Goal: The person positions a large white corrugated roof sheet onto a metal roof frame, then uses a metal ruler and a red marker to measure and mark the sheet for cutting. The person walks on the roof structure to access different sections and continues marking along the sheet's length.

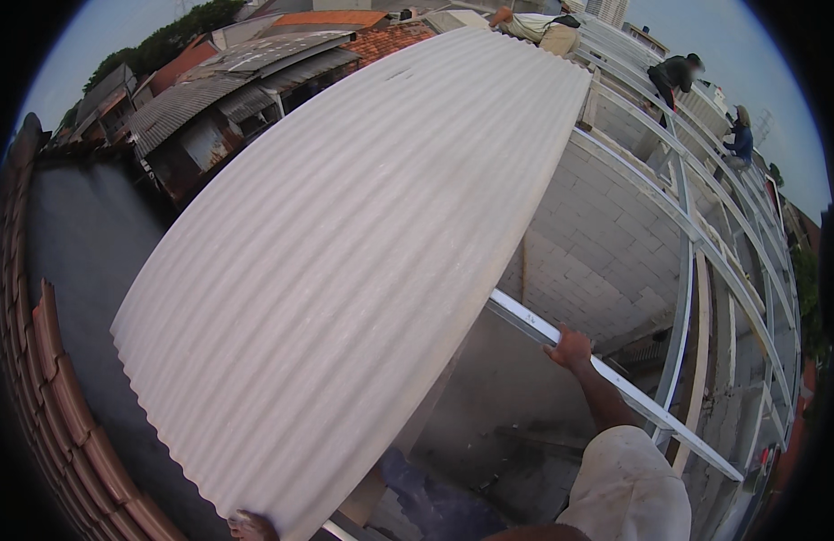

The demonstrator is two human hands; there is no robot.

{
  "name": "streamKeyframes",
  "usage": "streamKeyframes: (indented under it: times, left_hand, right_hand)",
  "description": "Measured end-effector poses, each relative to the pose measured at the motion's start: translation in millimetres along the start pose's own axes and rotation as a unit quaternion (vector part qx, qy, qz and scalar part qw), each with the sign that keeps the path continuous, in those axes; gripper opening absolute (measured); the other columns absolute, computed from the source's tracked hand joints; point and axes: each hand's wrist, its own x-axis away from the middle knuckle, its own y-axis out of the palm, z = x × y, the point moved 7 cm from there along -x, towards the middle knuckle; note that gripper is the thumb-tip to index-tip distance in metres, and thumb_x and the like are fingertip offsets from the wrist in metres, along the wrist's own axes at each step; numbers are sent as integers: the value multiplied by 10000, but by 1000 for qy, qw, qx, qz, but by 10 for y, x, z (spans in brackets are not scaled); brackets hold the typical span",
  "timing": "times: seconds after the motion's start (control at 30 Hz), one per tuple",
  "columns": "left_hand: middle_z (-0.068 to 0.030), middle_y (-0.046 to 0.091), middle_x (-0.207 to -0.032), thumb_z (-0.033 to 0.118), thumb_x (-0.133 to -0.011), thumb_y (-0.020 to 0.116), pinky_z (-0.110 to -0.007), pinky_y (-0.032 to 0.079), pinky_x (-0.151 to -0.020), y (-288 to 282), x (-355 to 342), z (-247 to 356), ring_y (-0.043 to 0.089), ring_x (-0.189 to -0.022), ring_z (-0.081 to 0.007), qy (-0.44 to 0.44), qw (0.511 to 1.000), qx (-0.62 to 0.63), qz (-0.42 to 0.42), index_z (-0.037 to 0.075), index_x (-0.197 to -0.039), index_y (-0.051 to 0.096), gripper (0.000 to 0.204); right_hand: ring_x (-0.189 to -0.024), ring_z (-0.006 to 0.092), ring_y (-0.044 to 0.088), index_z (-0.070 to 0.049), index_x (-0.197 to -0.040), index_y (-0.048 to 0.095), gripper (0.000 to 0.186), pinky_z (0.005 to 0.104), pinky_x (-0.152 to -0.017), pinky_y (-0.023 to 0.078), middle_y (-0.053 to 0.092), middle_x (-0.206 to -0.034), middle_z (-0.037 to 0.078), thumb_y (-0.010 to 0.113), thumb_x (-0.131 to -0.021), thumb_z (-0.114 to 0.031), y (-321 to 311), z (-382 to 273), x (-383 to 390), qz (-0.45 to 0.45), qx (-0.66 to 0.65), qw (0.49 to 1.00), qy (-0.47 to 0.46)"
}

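Note:
A long white corrugated roofing sheet (363, 243) stretches from the near left up to the far end of the roof frame. At its near lower corner my left hand (252, 526) is closed on the edge; the lower part of that hand is cut off by the picture's rim. To the right of the sheet, my right hand (570, 348) is wrapped round a silver metal beam (647, 403), which runs under the sheet's right edge. My right arm comes out of a light, dirt-marked sleeve (629, 487).
A drop opens below the beam, beside a grey block wall (606, 225). Metal roof framing (714, 243) curves along the right. One person (554, 34) is at the sheet's far end; two more, in dark (674, 77) and blue (742, 142), are on the frame. Brown roof tiles (70, 406) edge the left.

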Motion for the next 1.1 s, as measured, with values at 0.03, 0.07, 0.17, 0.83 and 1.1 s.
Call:
streamKeyframes:
  times: [0.03,0.07,0.17,0.83,1.1]
  left_hand:
    - [-276,409,-1566,566,-1036,343,-598,407,-1097,4,-27,-34,463,-1357,-485,-1,1000,0,-1,-36,-1515,425,774]
    - [-279,398,-1575,566,-1037,337,-599,398,-1105,33,-61,-74,449,-1371,-491,-3,1000,-4,-2,-35,-1528,406,779]
    - [-285,362,-1604,562,-1043,327,-605,374,-1127,222,-179,-181,406,-1410,-511,3,1000,-22,-11,-27,-1564,355,787]
    - [-308,398,-1573,562,-1046,353,-627,404,-1087,607,-637,-428,435,-1387,-530,150,981,-123,-7,-17,-1568,355,780]
    - [-303,429,-1541,646,-1010,318,-578,432,-1073,182,-300,-167,491,-1342,-473,11,998,-63,24,-84,-1512,399,890]
  right_hand:
    - [-1007,387,720,-72,-1461,509,881,501,-884,573,732,-1067,213,707,-826,-650,-10,-45,-7,-7,-5,1000,0]
    - [-1007,386,720,-71,-1461,512,881,501,-884,573,732,-1067,213,708,-825,-649,-23,-80,-7,-14,-9,1000,1]
    - [-1004,385,720,-68,-1460,516,882,501,-882,574,731,-1068,214,710,-824,-647,-54,-124,-9,-16,-19,1000,-1]
    - [-1016,395,712,-82,-1442,519,840,503,-892,569,730,-1072,204,729,-832,-620,-56,-329,-73,-12,-46,999,-6]
    - [-1056,383,704,-61,-1436,531,830,498,-910,559,723,-1115,209,721,-848,-613,-9,-274,-51,-8,-6,1000,-13]
